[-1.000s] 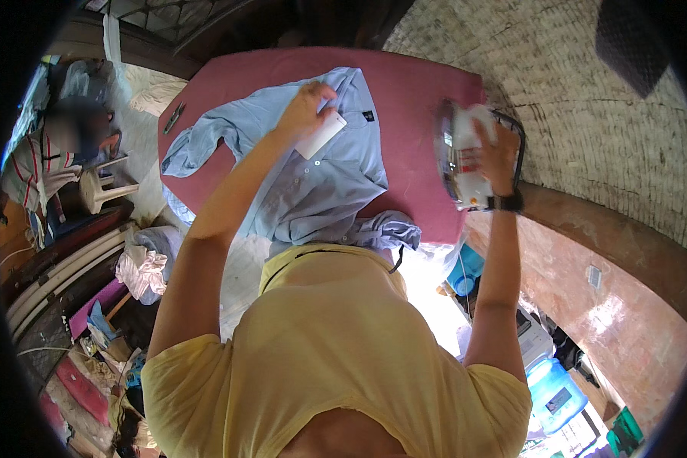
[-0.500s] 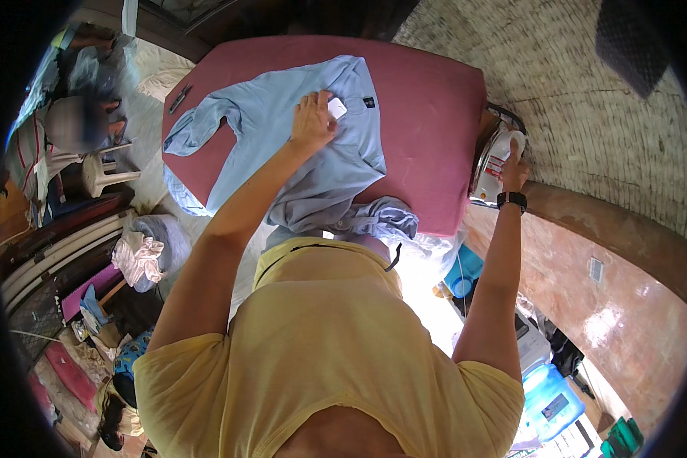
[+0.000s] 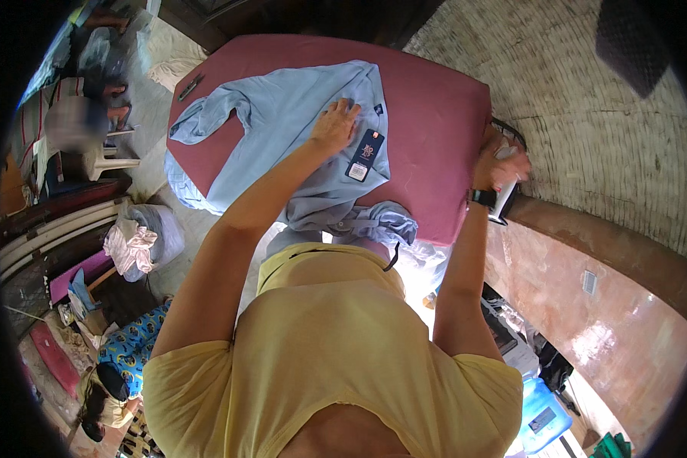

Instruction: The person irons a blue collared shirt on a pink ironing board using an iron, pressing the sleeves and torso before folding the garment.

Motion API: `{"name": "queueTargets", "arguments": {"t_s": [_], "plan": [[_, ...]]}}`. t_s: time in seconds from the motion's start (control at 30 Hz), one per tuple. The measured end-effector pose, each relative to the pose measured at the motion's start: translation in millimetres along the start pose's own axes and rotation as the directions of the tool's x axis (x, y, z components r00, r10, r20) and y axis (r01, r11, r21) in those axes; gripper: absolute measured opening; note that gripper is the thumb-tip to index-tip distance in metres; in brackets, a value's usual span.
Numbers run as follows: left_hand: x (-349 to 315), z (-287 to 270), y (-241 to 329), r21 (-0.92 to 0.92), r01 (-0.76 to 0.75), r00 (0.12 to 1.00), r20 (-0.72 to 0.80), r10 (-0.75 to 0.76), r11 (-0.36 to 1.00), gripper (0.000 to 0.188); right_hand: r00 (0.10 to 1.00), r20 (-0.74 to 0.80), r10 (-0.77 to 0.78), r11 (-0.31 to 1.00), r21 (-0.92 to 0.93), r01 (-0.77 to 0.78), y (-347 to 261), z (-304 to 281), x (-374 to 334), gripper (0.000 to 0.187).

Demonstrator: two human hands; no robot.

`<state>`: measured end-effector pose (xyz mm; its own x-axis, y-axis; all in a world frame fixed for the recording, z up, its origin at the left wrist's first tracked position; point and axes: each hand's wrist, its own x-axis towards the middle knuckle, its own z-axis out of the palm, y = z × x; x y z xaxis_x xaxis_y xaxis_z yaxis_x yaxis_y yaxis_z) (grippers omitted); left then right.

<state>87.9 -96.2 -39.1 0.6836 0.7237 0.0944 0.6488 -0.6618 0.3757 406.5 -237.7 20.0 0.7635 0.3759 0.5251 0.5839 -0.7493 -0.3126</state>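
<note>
A light blue long-sleeved shirt [image 3: 282, 103] lies spread over a padded table with a dark red cover [image 3: 431, 130]. My left hand [image 3: 334, 127] rests on the shirt with its fingers stretched out. Beside it, a dark blue hang tag [image 3: 364, 156] with a white label lies on the cloth. At the table's right edge my right hand [image 3: 499, 162], slightly blurred, is closed round the handle of a clothes iron [image 3: 504, 201]. The hand and wrist cover most of the iron, which stands beside the table. Part of the shirt hangs bunched over the near edge.
A small dark clipper-like tool [image 3: 190, 87] lies at the table's far left corner. Left of the table are a pale plastic stool [image 3: 103, 163], a seated person and a bundled bag [image 3: 156, 240]. A stone-faced ledge [image 3: 580, 221] runs along the right. Lower right stands a blue water container [image 3: 546, 416].
My left hand has slid right and a little nearer across the shirt, and the hang tag now lies flat with its dark face showing. My right hand has closed round the iron's handle.
</note>
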Motion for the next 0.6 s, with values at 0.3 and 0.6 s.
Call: {"name": "queueTargets", "arguments": {"t_s": [0.3, 0.6], "plan": [[-9.6, 4.0, -20.9, 0.071, -0.069, 0.993, -0.087, 0.075, 0.995, 0.036, 0.784, 0.338, -0.52, 0.771, 0.582, 0.261, -179.2, 117.0, -87.7, 0.037], [-74.2, -96.1, -9.8, -0.346, -0.097, 0.856, -0.507, -0.099, 0.933, 0.022, 0.67, 0.361, -0.649, 0.67, 0.688, 0.278, -180.5, 133.4, -93.7, 0.018]]}}
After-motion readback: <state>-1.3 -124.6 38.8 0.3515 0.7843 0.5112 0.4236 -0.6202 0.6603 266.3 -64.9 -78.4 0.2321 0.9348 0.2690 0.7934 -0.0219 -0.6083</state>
